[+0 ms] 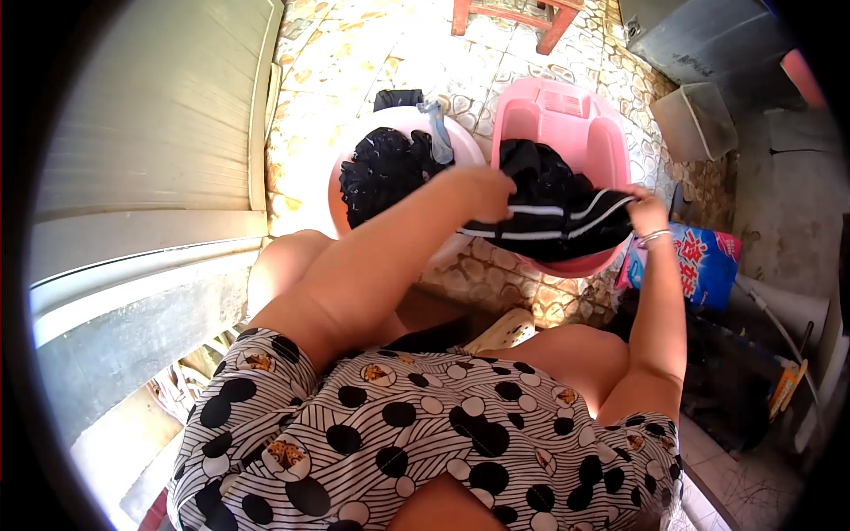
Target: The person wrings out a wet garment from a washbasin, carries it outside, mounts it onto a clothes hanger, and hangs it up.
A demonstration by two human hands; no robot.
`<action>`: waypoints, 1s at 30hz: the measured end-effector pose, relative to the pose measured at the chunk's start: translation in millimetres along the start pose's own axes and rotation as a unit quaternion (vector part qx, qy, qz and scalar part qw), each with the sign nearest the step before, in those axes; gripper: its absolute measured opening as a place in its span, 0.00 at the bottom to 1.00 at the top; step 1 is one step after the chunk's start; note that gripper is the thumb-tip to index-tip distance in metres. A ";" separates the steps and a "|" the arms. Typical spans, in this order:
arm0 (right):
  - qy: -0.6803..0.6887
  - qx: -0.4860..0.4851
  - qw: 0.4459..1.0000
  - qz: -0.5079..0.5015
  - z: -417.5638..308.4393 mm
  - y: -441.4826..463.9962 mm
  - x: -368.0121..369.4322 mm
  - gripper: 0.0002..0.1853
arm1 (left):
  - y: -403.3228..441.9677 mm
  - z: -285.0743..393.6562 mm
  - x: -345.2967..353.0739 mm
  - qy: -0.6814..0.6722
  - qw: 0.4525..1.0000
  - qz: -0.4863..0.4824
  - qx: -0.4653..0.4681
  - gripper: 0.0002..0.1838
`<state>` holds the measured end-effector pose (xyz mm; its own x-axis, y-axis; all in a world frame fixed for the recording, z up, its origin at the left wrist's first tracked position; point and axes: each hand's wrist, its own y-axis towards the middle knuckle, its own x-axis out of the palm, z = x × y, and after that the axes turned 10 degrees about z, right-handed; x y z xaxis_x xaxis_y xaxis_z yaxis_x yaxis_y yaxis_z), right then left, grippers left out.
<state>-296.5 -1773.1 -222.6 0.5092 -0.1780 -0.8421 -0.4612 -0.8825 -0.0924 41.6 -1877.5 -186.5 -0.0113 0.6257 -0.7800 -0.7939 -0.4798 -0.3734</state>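
A black garment with white stripes (553, 232) is stretched between my two hands over the near end of a pink plastic tub (515, 102). My left hand (485, 193) is closed on its left part, and my right hand (649, 214), with a bracelet at the wrist, grips its right edge. More of the black cloth (542, 168) hangs down into the tub. Left of the tub is a round pale basin (347, 150), partly covered by my left forearm. It holds bunched black clothes (385, 173), and a light blue-grey cloth (439, 133) lies over its rim.
A blue and pink printed bag (704, 265) stands right of my right forearm. Beyond it are a clear plastic bin (695, 124) and a pale hose (779, 323). A red wooden stool (556, 25) is at the far side of the tiled floor. A metal door (150, 115) borders the left.
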 end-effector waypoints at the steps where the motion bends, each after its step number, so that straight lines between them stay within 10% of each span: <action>1: 0.121 0.025 0.992 0.013 -5.8 -0.4 -10.9 0.16 | -1.2 -5.8 -9.7 -0.029 0.998 0.058 0.000 0.22; 15: 0.403 -0.055 0.893 0.194 -152.8 -47.7 -86.7 0.18 | -6.7 -26.9 -46.7 -0.136 0.983 0.113 -0.056 0.34; 30: 0.565 -0.117 0.769 0.275 -196.0 -83.0 -106.0 0.17 | 16.7 41.6 19.1 -0.151 0.933 0.265 0.191 0.68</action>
<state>-169.7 -1766.4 -21.6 0.6506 -0.7008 0.2926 -0.7571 -0.5688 0.3213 2.8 -1848.0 -186.8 -0.5884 0.5364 -0.6050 -0.7868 -0.5523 0.2755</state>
